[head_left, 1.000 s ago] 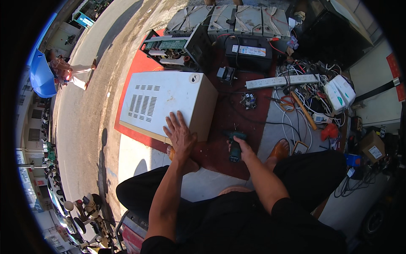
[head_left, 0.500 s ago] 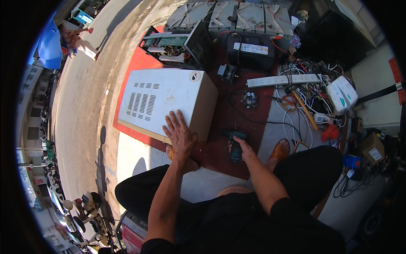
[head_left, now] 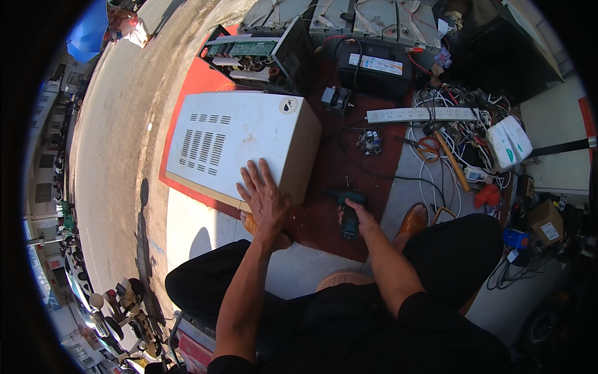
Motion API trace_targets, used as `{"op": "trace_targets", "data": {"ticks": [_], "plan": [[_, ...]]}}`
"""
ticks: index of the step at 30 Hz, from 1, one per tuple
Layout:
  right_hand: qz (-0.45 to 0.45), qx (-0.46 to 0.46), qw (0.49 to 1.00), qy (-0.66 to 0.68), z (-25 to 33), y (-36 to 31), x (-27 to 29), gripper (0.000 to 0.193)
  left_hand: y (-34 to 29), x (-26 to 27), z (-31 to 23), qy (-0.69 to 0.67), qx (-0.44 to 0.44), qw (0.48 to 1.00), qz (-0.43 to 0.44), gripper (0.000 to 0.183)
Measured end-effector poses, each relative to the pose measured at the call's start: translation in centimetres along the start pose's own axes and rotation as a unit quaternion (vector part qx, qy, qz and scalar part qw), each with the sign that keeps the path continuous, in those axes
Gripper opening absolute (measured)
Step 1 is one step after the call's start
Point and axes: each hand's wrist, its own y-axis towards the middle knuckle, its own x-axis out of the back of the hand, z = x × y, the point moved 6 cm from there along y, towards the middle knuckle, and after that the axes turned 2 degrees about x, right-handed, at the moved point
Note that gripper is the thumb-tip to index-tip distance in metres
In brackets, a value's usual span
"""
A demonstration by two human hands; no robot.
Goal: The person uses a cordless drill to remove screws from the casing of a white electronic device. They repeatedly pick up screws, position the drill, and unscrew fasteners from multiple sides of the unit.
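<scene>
Across the left part of the red mat (head_left: 317, 221), our white casing (head_left: 233, 134) lies with its slotted face up, and its near edge sits close to our sandalled left foot (head_left: 249, 223). If we lean too hard on that near right corner, we judge that the casing could shift or tip towards the foot, since only one hand steadies it. Beyond it to the far right stands a black battery (head_left: 374, 75) with a red clip (head_left: 415, 50) near its right side; we cannot tell whether its terminals are covered, so a metal tool straying there might short them. A black cable (head_left: 405, 181) loops over the mat just past the drill (head_left: 350, 229), and swinging the bit to the far right could snag it or nick its sheath. If the drill is triggered by accident, the bit could scratch the casing's right side. As for our hands, the left hand (head_left: 265, 198) is open, its fingers spread flat on the near right corner of the casing, pressing rather than grasping. Our right hand (head_left: 360, 216), to the right of the casing, is closed around the drill's grip, with the bit pointing to the far side.
</scene>
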Motion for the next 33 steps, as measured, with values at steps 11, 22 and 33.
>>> {"op": "trace_targets", "data": {"ticks": [11, 22, 33], "plan": [[0.019, 0.000, 0.998, -0.052, 0.5, 0.1, -0.2, 0.034, 0.0, 0.1, -0.1, 0.000, 0.003, 1.000, 0.002, 0.112], [0.014, 0.061, 0.997, -0.041, -0.2, -0.3, -0.5, 0.038, 0.0, 0.1, 0.0, -0.005, 0.002, 1.000, 0.008, 0.112], [-0.036, 0.142, 0.986, -0.080, 3.6, -6.7, -0.2, 0.042, -2.3, -0.2, -2.1, -0.031, -0.167, 0.980, -0.106, 0.090]]}}
